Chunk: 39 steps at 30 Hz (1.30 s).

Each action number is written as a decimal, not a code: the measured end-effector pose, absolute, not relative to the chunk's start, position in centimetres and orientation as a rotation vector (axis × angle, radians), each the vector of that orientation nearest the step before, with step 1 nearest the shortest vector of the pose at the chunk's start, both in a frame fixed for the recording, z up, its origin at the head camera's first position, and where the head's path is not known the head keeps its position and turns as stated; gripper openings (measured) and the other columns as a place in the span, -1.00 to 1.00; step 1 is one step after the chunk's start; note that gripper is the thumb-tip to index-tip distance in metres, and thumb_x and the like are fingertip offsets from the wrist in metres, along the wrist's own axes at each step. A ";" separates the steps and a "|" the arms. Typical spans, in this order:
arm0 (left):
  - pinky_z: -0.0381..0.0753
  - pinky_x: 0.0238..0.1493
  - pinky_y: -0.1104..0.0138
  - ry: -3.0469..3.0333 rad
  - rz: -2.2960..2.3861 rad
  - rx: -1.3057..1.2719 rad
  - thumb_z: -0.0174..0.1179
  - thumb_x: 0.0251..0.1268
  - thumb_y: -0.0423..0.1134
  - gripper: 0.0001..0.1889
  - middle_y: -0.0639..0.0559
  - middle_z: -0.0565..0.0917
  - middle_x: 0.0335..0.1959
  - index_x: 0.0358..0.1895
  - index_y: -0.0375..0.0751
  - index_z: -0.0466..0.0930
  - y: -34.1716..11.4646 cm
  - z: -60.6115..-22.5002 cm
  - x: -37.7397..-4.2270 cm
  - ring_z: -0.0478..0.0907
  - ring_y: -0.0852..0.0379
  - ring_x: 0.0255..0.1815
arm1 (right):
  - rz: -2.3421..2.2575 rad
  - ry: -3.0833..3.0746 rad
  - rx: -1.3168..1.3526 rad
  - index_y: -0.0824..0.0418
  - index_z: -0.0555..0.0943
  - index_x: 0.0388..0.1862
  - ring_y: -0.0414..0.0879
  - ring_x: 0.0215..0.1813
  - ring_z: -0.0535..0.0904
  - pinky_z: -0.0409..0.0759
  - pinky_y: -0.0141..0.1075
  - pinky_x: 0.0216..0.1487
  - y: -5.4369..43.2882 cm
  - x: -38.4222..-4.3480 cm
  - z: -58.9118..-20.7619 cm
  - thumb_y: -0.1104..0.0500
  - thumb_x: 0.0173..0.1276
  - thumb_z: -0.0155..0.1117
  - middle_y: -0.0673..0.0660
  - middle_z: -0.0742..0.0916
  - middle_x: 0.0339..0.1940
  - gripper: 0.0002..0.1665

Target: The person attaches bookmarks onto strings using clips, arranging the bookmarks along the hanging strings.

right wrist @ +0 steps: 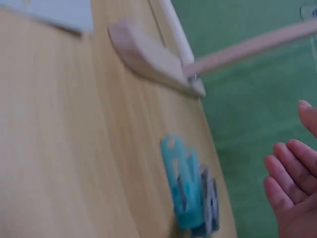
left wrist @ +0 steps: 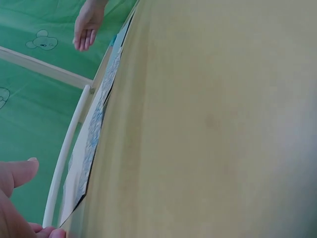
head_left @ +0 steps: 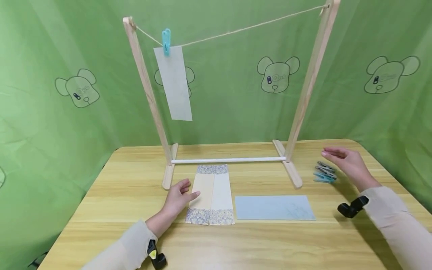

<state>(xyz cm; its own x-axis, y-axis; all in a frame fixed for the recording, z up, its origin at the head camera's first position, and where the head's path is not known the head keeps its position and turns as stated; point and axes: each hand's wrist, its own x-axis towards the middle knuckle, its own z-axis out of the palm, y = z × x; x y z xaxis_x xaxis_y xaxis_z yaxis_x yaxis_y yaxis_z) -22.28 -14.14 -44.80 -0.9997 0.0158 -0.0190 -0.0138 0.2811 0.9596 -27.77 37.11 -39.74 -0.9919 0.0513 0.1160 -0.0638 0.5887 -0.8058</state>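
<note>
l hand [head_left: 176,198], thumb & fingers apart by cream strip [head_left: 204,187], r hand [head_left: 351,167], fingers loose nr pegs [head_left: 325,174]

Patterned cards [head_left: 217,192]: cream and white, flat, side by side | clothespins [head_left: 325,173]: blue and grey, bunched

You are at what looks like a curtained-off recording booth. Green cloth [head_left: 229,112], hanging in loose folds and printed with cartoon bear faces [head_left: 278,77], closes in your wood-grain table [head_left: 111,202] at the back and on both sides. A wooden frame [head_left: 312,73] strung with twine stands there like a stage prop, and you wear a small black device [head_left: 345,210] at each wrist. What building surrounds the booth, you cannot tell.
</note>
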 end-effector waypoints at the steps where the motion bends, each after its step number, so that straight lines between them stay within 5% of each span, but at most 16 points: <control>1: 0.36 0.28 0.02 2.501 1.865 0.006 0.34 0.07 -0.39 -0.30 -0.41 0.41 0.21 0.25 -0.59 0.24 -14.1 -44.9 -22.2 0.36 -0.27 0.20 | 1.349 -2.696 0.010 0.40 0.36 0.27 -0.66 -0.23 0.39 0.36 -0.74 -0.25 37.5 -28.0 -40.1 -0.16 0.33 0.17 -0.58 0.50 -0.30 -0.22; 7: 0.43 0.22 0.05 2.572 1.828 -0.001 0.37 0.02 -0.41 -0.31 -0.37 0.44 0.19 0.23 -0.57 0.28 -13.8 -45.3 -21.7 0.39 -0.23 0.17 | 1.306 -2.784 -0.047 0.43 0.33 0.28 -0.61 -0.24 0.38 0.38 -0.66 -0.24 39.7 -29.1 -42.2 -0.22 0.32 0.14 -0.53 0.46 -0.29 -0.16; 12: 0.48 0.15 0.07 2.631 1.825 0.018 0.38 -0.01 -0.42 -0.34 -0.34 0.48 0.16 0.20 -0.55 0.34 -13.6 -45.9 -21.5 0.43 -0.20 0.11 | 1.350 -2.859 -0.096 0.37 0.28 0.34 -0.59 -0.16 0.31 0.45 -0.25 0.12 41.1 -29.5 -43.4 -0.25 0.33 0.11 -0.50 0.45 -0.23 -0.13; 15: 0.48 0.13 0.06 2.639 1.831 0.027 0.39 -0.03 -0.41 -0.33 -0.33 0.49 0.15 0.20 -0.54 0.35 -13.5 -46.2 -21.5 0.43 -0.18 0.10 | 1.390 -2.867 -0.061 0.40 0.26 0.35 -0.66 -0.17 0.30 0.46 -0.37 0.13 41.7 -29.7 -43.9 -0.19 0.36 0.11 -0.52 0.46 -0.22 -0.16; 19: 0.46 0.14 0.05 2.654 1.808 0.036 0.40 -0.04 -0.39 -0.32 -0.30 0.50 0.15 0.21 -0.50 0.36 -13.5 -46.3 -21.4 0.43 -0.16 0.09 | 1.567 -2.811 0.016 0.51 0.19 0.35 -0.70 -0.16 0.38 0.39 -0.71 -0.17 42.2 -29.8 -44.6 -0.01 0.40 0.14 -0.54 0.51 -0.20 -0.22; 24: 0.43 0.21 0.05 2.678 1.759 0.064 0.42 -0.06 -0.36 -0.28 -0.31 0.48 0.16 0.23 -0.48 0.34 -13.5 -46.3 -21.4 0.41 -0.19 0.16 | 1.721 -2.732 0.079 0.61 0.12 0.33 -0.68 -0.14 0.44 0.41 -0.73 -0.15 42.5 -30.2 -45.2 0.23 0.41 0.12 -0.51 0.55 -0.19 -0.31; 31: 0.30 0.31 0.00 2.725 1.660 0.115 0.47 -0.08 -0.25 -0.17 -0.38 0.40 0.23 0.28 -0.50 0.27 -13.5 -46.4 -21.3 0.32 -0.26 0.27 | 1.532 -2.803 0.111 0.55 0.22 0.31 -0.71 -0.16 0.38 0.38 -0.73 -0.19 42.3 -30.6 -45.4 0.11 0.36 0.22 -0.53 0.52 -0.19 -0.26; 33: 0.26 0.33 -0.03 2.760 1.608 0.125 0.49 -0.11 -0.20 -0.14 -0.39 0.37 0.25 0.28 -0.49 0.26 -13.4 -46.4 -21.2 0.27 -0.29 0.30 | 1.438 -2.838 0.113 0.54 0.26 0.30 -0.69 -0.17 0.37 0.38 -0.71 -0.20 42.1 -30.7 -45.4 0.08 0.36 0.21 -0.44 0.54 -0.15 -0.28; 36: 0.25 0.32 -0.06 2.819 1.526 0.140 0.52 -0.17 -0.14 -0.08 -0.38 0.37 0.25 0.29 -0.47 0.26 -13.1 -46.4 -21.1 0.23 -0.30 0.28 | 1.306 -2.902 0.102 0.50 0.30 0.29 -0.70 -0.19 0.32 0.38 -0.68 -0.23 41.6 -30.9 -45.3 0.02 0.38 0.18 -0.02 0.64 0.04 -0.29; 39: 0.27 0.30 -0.05 2.876 1.444 0.169 0.54 -0.23 -0.13 -0.04 -0.35 0.38 0.25 0.29 -0.48 0.25 -13.0 -46.4 -21.1 0.22 -0.26 0.25 | 1.205 -2.940 0.097 0.48 0.32 0.28 -0.70 -0.22 0.28 0.38 -0.66 -0.25 41.1 -31.1 -45.2 -0.04 0.37 0.18 0.42 0.51 0.19 -0.27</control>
